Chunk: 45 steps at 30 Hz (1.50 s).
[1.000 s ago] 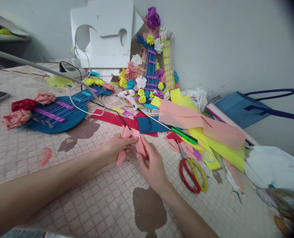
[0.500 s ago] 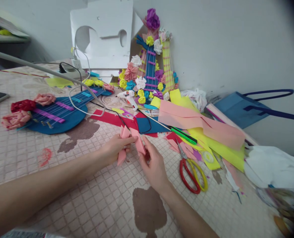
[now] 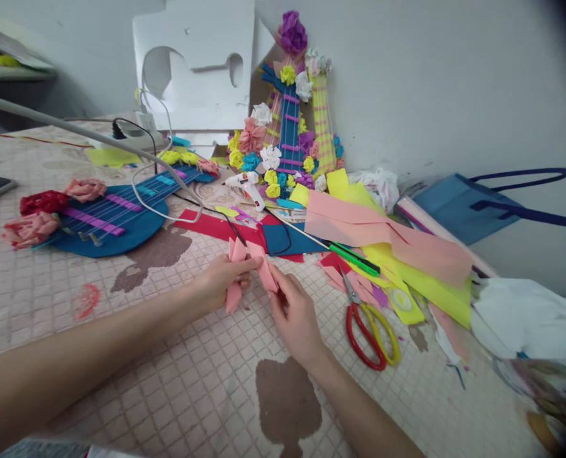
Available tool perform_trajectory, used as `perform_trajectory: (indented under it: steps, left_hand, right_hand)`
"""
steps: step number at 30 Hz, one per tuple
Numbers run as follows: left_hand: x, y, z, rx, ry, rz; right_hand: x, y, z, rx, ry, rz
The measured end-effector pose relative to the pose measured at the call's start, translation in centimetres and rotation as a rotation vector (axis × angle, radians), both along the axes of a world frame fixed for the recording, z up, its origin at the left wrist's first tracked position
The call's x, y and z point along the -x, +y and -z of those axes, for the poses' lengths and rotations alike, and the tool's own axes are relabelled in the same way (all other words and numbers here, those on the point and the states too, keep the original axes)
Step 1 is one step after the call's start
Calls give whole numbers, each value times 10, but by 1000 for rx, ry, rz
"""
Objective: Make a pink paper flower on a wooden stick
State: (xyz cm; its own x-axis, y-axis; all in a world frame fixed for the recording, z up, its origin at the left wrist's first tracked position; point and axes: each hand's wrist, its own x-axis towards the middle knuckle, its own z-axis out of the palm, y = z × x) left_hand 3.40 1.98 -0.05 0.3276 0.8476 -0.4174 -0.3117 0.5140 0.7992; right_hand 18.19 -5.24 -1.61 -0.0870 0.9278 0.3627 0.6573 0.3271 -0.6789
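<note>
A pink crepe paper strip, folded along its length, runs between my two hands above the table. My left hand is closed, pinching the strip, with more folded pink paper sticking out above and below its fingers. Thumb and fingers of my right hand grip the strip's other end from the right. Red- and yellow-handled scissors lie open to the right. Behind my hands are red paper and blue paper.
At left lies a blue paper guitar with paper roses. A white glue gun, a green utility knife and large pink paper lie farther back. Decorated guitars lean against the wall. A white cable arcs across the left.
The pink strip between my hands has shifted slightly, and my right fingers have closed in nearer its end. The view has tilted a little; the other things stay in place.
</note>
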Motion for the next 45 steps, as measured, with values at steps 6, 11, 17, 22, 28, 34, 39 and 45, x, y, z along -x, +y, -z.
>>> perform_trajectory:
  steps: [6,11,17,22,28,34,39,45]
  left_hand:
    - [1,1,4,-23,29,-4]
    - [1,-5,0,-89,52,97]
    - [3,-12,-4,-115,20,270]
    - [-1,-10,0,-36,-205,185]
    - [-8,-16,4,7,-173,218]
    - [-10,-22,8,-104,-244,281]
    - [-9,-27,1,-108,-306,314]
    - [-9,-28,-7,-71,-329,366]
  right_hand:
    - [0,0,-1,10,12,-5]
    - [2,-1,-13,72,165,64]
    - [-5,4,-18,268,404,46]
    - [-5,4,-17,395,807,74]
    - [17,-3,-13,518,1001,-7]
    - [24,-2,-9,431,877,19]
    - [24,-3,-11,414,846,-20]
    - [23,-2,-11,431,880,-49]
